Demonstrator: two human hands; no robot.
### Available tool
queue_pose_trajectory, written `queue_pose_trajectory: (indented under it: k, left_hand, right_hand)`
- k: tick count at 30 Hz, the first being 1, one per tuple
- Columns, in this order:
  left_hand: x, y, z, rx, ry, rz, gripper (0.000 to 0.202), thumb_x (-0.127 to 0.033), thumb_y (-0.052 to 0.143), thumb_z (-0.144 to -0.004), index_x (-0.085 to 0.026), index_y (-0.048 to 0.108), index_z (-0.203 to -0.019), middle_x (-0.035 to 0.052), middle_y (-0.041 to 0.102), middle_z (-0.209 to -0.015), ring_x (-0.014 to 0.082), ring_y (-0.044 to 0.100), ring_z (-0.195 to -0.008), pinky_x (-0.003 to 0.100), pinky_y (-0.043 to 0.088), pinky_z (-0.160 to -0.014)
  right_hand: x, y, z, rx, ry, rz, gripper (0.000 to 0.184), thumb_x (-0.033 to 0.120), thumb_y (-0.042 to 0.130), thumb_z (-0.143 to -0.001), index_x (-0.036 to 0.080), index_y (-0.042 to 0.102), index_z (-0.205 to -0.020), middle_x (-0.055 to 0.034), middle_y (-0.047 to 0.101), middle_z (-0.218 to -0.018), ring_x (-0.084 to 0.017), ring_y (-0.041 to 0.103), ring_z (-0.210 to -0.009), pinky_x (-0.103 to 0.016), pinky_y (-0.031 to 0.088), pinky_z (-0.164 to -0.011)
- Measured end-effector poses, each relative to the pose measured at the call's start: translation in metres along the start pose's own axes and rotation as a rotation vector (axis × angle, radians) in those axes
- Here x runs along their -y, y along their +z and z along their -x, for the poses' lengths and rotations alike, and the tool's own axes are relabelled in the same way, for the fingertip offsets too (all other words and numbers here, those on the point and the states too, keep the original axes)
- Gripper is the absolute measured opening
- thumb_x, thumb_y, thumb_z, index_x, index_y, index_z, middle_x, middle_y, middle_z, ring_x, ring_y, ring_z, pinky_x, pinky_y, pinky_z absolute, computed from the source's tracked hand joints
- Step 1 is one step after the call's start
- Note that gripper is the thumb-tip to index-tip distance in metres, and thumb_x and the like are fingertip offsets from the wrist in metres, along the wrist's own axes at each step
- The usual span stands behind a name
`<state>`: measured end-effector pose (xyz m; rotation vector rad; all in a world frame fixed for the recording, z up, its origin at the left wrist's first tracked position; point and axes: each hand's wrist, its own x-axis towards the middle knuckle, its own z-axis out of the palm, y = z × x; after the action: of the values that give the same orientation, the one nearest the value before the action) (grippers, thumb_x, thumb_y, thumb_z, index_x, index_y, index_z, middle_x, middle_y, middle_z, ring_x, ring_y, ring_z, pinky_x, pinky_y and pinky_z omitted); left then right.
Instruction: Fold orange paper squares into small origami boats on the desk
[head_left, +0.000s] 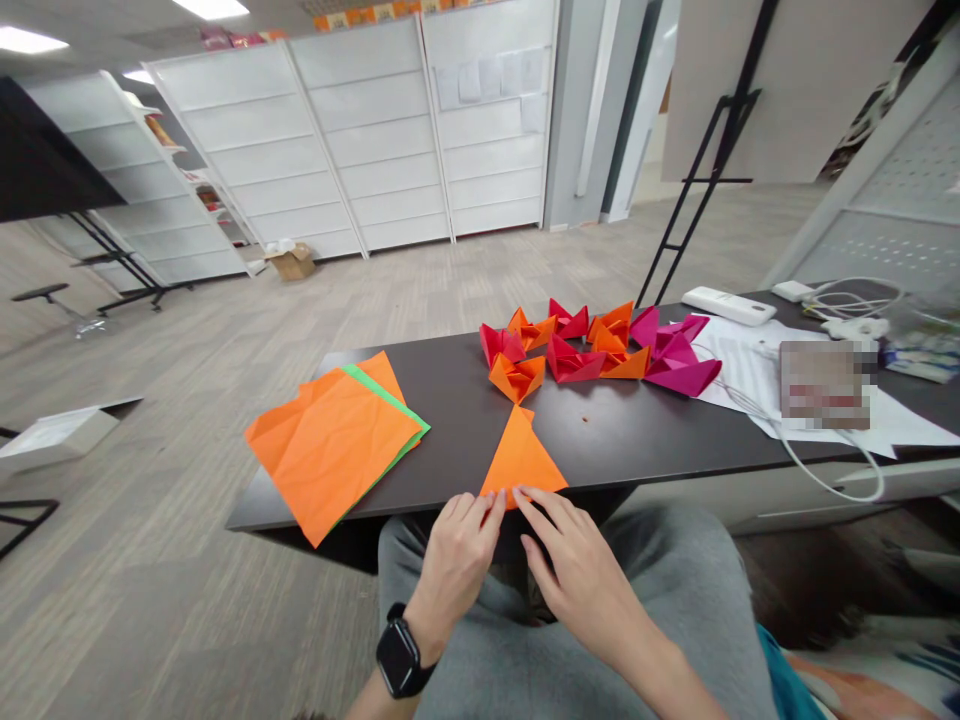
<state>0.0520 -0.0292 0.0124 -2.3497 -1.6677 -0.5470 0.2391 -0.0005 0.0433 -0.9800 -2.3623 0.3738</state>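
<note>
Our lap (675, 565) lies below our fingers (531, 511): right hand (585, 560) spread loose, left hand (461, 545)—pinching or not, we cannot tell; both touch the orange paper (523, 458) ahead, probably to steady its near edge.

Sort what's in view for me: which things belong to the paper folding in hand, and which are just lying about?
Likely in the work:
- orange folded sheet, touched by left hand and right hand
- orange and green paper stack
- folded paper shapes

Apparently just lying about:
- white oblong device
- white sheets
- cardboard box
</note>
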Motion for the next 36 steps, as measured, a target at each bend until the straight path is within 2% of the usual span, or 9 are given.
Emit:
queue_pose_trajectory:
  k: [5, 8, 11, 13, 16, 21, 25, 29, 36]
  left_hand:
    - [-0.03, 0.002, -0.011, -0.072, -0.094, 0.107, 0.05, -0.01, 0.043, -0.093, -0.015, 0.043, -0.143, 0.0115, 0.067, -0.093, 0.0256, 0.062, -0.086, 0.042, 0.053, -0.078]
    - [-0.028, -0.006, -0.018, -0.052, -0.012, 0.27, 0.05, -0.028, 0.058, -0.089, -0.017, 0.048, -0.137, 0.0139, 0.068, -0.105, 0.0292, 0.062, -0.1, 0.047, 0.052, -0.087]
    - [-0.011, -0.014, -0.029, -0.033, -0.047, 0.406, 0.039, -0.034, 0.056, -0.09, -0.019, 0.055, -0.126, 0.0129, 0.067, -0.11, 0.0278, 0.061, -0.103, 0.046, 0.05, -0.091]
    - [0.008, -0.013, -0.039, -0.074, -0.214, 0.356, 0.027, -0.023, 0.046, -0.095, -0.021, 0.057, -0.119, 0.0105, 0.066, -0.113, 0.0259, 0.061, -0.106, 0.045, 0.049, -0.093]
    - [0.038, 0.0, -0.06, -0.123, -0.409, 0.313, 0.034, -0.028, 0.054, -0.094, -0.017, 0.054, -0.126, 0.0144, 0.06, -0.127, 0.0285, 0.056, -0.12, 0.048, 0.045, -0.103]
    - [0.064, 0.02, -0.088, -0.089, -0.499, 0.359, 0.048, -0.027, 0.066, -0.087, -0.012, 0.051, -0.129, 0.0182, 0.059, -0.129, 0.0311, 0.054, -0.123, 0.048, 0.043, -0.105]
    - [0.067, 0.02, -0.094, -0.068, -0.562, 0.409, 0.051, -0.017, 0.074, -0.077, -0.014, 0.054, -0.124, 0.0099, 0.064, -0.106, 0.0269, 0.06, -0.106, 0.044, 0.047, -0.099]
    - [0.07, 0.016, -0.091, -0.087, -0.67, 0.494, 0.064, -0.015, 0.082, -0.068, -0.014, 0.054, -0.126, 0.0095, 0.055, -0.108, 0.0221, 0.06, -0.098, 0.037, 0.05, -0.093]
    - [0.081, 0.014, -0.08, -0.135, -0.802, 0.578, 0.058, -0.013, 0.086, -0.06, -0.012, 0.065, -0.115, 0.0052, 0.056, -0.094, 0.0167, 0.059, -0.078, 0.036, 0.052, -0.084]
  right_hand:
    - [-0.015, 0.002, -0.015, 0.055, -0.064, 0.063, 0.039, 0.019, 0.046, -0.096, 0.025, 0.058, -0.133, -0.0078, 0.061, -0.137, -0.028, 0.052, -0.132, -0.053, 0.042, -0.108]
    - [-0.035, -0.004, -0.019, 0.113, -0.085, 0.02, 0.034, 0.021, 0.045, -0.098, 0.024, 0.063, -0.127, -0.0067, 0.062, -0.136, -0.026, 0.049, -0.135, -0.054, 0.04, -0.111]
    - [-0.054, -0.01, -0.022, 0.213, -0.14, -0.045, 0.023, 0.026, 0.051, -0.097, 0.024, 0.071, -0.108, -0.0054, 0.062, -0.137, -0.026, 0.048, -0.136, -0.052, 0.04, -0.113]
    - [-0.062, -0.014, -0.026, 0.268, -0.159, -0.092, 0.019, 0.029, 0.056, -0.095, 0.023, 0.073, -0.089, -0.0044, 0.061, -0.138, -0.027, 0.046, -0.137, -0.052, 0.038, -0.115]
    - [-0.066, -0.023, -0.036, 0.319, -0.154, -0.177, 0.022, 0.032, 0.061, -0.092, 0.023, 0.068, -0.072, -0.0039, 0.06, -0.139, -0.028, 0.044, -0.139, -0.053, 0.037, -0.115]
    - [-0.067, -0.034, -0.052, 0.392, -0.111, -0.263, 0.032, 0.034, 0.068, -0.086, 0.023, 0.049, -0.062, -0.0061, 0.065, -0.132, -0.029, 0.049, -0.135, -0.054, 0.04, -0.112]
    - [-0.073, -0.02, -0.05, 0.21, -0.048, -0.168, 0.017, 0.023, 0.071, -0.08, 0.023, 0.054, -0.079, -0.0102, 0.059, -0.137, -0.029, 0.054, -0.129, -0.048, 0.048, -0.104]
    - [-0.077, -0.003, -0.035, -0.089, 0.163, 0.016, 0.046, 0.027, 0.073, -0.076, 0.022, 0.055, -0.117, -0.0139, 0.054, -0.138, -0.032, 0.055, -0.125, -0.052, 0.045, -0.104]
    - [-0.067, -0.001, -0.019, -0.159, 0.346, 0.038, 0.045, 0.04, 0.064, -0.084, 0.024, 0.056, -0.125, -0.0093, 0.066, -0.114, -0.031, 0.061, -0.107, -0.048, 0.048, -0.093]
